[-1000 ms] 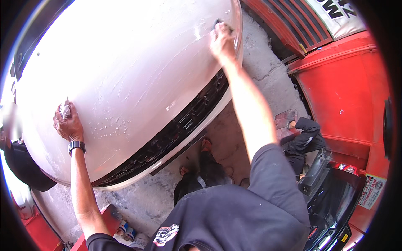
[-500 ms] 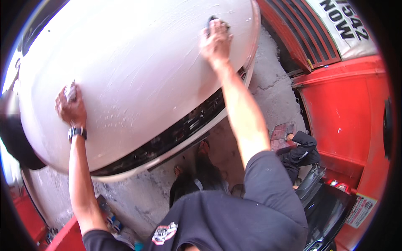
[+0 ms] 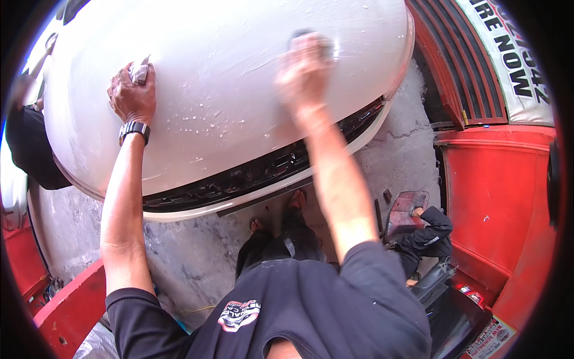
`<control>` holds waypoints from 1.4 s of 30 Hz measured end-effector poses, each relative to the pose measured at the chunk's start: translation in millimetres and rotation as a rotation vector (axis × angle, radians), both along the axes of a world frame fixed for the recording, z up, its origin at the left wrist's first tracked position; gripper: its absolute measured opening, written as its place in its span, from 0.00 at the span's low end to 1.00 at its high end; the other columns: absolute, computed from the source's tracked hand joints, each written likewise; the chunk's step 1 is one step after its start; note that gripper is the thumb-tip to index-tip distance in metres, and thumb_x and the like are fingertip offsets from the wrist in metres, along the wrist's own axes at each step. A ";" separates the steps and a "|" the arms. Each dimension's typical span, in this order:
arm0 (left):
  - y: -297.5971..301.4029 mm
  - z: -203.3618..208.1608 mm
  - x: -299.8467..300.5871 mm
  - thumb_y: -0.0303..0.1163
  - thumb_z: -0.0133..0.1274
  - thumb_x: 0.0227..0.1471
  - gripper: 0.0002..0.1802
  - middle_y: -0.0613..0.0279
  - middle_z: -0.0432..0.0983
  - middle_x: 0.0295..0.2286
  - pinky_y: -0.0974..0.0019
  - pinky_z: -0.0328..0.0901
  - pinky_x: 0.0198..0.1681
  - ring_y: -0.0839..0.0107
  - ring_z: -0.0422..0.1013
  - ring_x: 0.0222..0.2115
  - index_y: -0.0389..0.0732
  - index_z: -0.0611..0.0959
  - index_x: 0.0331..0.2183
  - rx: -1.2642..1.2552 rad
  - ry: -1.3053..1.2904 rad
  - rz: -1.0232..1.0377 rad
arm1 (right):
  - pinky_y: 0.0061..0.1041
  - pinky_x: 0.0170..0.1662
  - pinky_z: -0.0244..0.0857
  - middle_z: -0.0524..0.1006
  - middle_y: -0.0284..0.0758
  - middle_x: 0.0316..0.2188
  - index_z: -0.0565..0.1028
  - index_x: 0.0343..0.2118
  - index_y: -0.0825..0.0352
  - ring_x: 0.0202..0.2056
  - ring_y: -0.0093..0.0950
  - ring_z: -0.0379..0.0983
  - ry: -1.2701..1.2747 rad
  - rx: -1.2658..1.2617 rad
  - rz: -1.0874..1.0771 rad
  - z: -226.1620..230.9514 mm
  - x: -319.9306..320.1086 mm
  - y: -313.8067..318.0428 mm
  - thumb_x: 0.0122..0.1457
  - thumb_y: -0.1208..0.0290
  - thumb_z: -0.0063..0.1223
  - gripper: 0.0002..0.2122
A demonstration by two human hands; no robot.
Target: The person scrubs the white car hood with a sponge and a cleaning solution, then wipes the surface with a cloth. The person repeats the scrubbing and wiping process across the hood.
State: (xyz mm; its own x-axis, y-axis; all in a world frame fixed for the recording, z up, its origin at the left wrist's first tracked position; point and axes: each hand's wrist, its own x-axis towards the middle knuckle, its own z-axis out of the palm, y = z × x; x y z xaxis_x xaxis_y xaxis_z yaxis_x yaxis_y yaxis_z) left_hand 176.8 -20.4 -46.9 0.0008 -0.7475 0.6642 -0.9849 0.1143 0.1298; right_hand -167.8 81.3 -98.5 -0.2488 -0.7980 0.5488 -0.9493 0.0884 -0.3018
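Wet white car hood (image 3: pixel 209 72)

On the hood's left, the left hand (image 3: pixel 130 99) curls closed around a crumpled pale wad (image 3: pixel 139 73); right of the hood's middle, the blurred right hand (image 3: pixel 304 69) bends over a dark pad (image 3: pixel 301 32), probably to spread pressure.

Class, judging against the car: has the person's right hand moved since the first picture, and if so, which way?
Yes. The right hand has moved leftward across the white car hood, away from its right-hand edge.

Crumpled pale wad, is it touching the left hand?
Touching: the head view shows the left hand gripping the crumpled pale wad between thumb and fingers.
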 end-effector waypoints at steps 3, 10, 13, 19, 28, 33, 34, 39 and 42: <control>3.6 -4.3 15.2 0.57 0.59 0.52 0.29 0.51 0.79 0.46 0.49 0.64 0.57 0.52 0.72 0.49 0.47 0.83 0.47 0.001 -0.021 -0.008 | 0.50 0.71 0.41 0.66 0.47 0.64 0.70 0.61 0.68 0.67 0.42 0.58 -0.021 -0.004 0.381 -2.2 138.8 47.0 0.66 0.63 0.47 0.23; -2.4 2.4 -11.5 0.56 0.59 0.52 0.28 0.50 0.79 0.45 0.47 0.65 0.54 0.49 0.73 0.48 0.45 0.83 0.46 -0.040 0.025 -0.090 | 0.57 0.68 0.46 0.71 0.45 0.61 0.73 0.59 0.62 0.64 0.42 0.63 -0.037 -0.040 -0.153 19.5 -135.2 2.7 0.70 0.58 0.39 0.21; 6.3 7.5 -0.1 0.56 0.60 0.52 0.29 0.48 0.79 0.44 0.45 0.66 0.52 0.47 0.73 0.47 0.43 0.83 0.47 0.022 0.027 0.010 | 0.58 0.70 0.38 0.64 0.51 0.65 0.68 0.60 0.75 0.68 0.46 0.56 -0.087 -0.109 -0.013 16.4 -12.5 3.1 0.69 0.56 0.38 0.27; 7.4 12.8 5.3 0.50 0.62 0.51 0.25 0.51 0.79 0.41 0.48 0.67 0.50 0.52 0.73 0.44 0.42 0.83 0.44 -0.005 0.044 -0.017 | 0.56 0.68 0.45 0.73 0.37 0.60 0.76 0.57 0.57 0.65 0.34 0.64 -0.044 0.014 0.399 14.8 31.2 68.4 0.61 0.59 0.56 0.21; 12.9 19.1 -6.2 0.41 0.65 0.50 0.20 0.54 0.78 0.41 0.52 0.64 0.51 0.53 0.72 0.43 0.43 0.81 0.43 -0.055 0.076 -0.127 | 0.60 0.66 0.45 0.66 0.38 0.65 0.69 0.63 0.62 0.68 0.38 0.58 -0.125 -0.024 -0.203 0.9 -188.5 -21.0 0.71 0.54 0.36 0.24; 16.4 20.5 -3.9 0.40 0.65 0.50 0.20 0.55 0.78 0.41 0.52 0.65 0.50 0.55 0.72 0.44 0.43 0.81 0.43 -0.054 0.097 -0.141 | 0.63 0.67 0.42 0.66 0.36 0.66 0.68 0.63 0.59 0.68 0.38 0.57 -0.134 0.016 -0.200 1.8 -186.8 -21.1 0.72 0.51 0.34 0.24; 15.6 21.3 -6.7 0.40 0.65 0.50 0.20 0.55 0.78 0.41 0.52 0.65 0.50 0.55 0.72 0.44 0.43 0.81 0.43 -0.056 0.102 -0.155 | 0.63 0.67 0.42 0.66 0.36 0.66 0.68 0.64 0.58 0.68 0.38 0.57 -0.125 0.001 -0.189 2.1 -193.4 -19.8 0.72 0.52 0.34 0.24; 13.5 24.3 -11.8 0.41 0.66 0.49 0.19 0.56 0.78 0.41 0.52 0.66 0.49 0.55 0.72 0.43 0.44 0.81 0.42 -0.048 0.115 -0.143 | 0.61 0.68 0.42 0.61 0.38 0.68 0.65 0.65 0.61 0.69 0.38 0.54 -0.085 0.042 -0.192 7.4 -161.4 -12.5 0.72 0.60 0.37 0.22; 14.9 26.4 -6.2 0.43 0.64 0.49 0.19 0.58 0.79 0.41 0.54 0.63 0.51 0.57 0.72 0.45 0.45 0.82 0.41 -0.044 0.121 -0.106 | 0.54 0.71 0.35 0.56 0.39 0.71 0.62 0.67 0.65 0.71 0.38 0.48 -0.092 0.108 0.026 22.4 -26.2 19.9 0.68 0.64 0.44 0.25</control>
State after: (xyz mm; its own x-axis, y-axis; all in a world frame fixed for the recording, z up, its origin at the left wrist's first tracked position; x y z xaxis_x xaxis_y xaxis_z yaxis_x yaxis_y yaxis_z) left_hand 170.6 -5.5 -20.5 0.0054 -0.7178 0.6962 -0.9447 0.2247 0.2390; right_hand -194.0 101.2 -76.1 -0.2724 -0.8582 0.4351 -0.9204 0.1004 -0.3780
